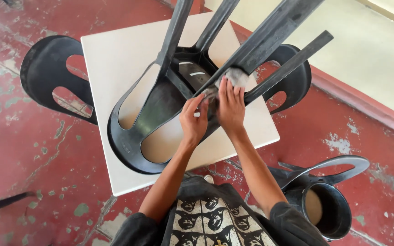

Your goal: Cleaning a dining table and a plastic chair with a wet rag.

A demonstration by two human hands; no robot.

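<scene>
A: Black chair (160, 102) upside down on the white worktop (115, 59), seat flat on it, 4 legs pointing up toward the camera. Grey cloth (234, 76) bunched where 2 of the legs meet the seat.

B: And the hands?

A: Right hand (231, 107) laid nearly flat, fingers stretched out and pressing the cloth against the leg base. Left hand (193, 119) just beside it, fingers curled shut on the strut under the seat. Hard to tell whether pinching the cloth's lower end too.

B: Best way to wipe there, then?

A: Probably press with the flat fingers and follow the leg's length instead of scrubbing across it. Brace the frame firmly with the left hand to stop the seat sliding on the smooth worktop. Fold the cloth to a clean face once dirty, and work into the corners where the struts join, likely the dustiest spots.

B: Anything to watch?

A: The overhang: chair back near the worktop's front edge, so no hard pushing that way. Also 3 more black chairs close by: 1 at the left (46, 68), 1 behind the worktop (297, 79), 1 on the red floor (33, 150) at lower right (329, 205).
</scene>
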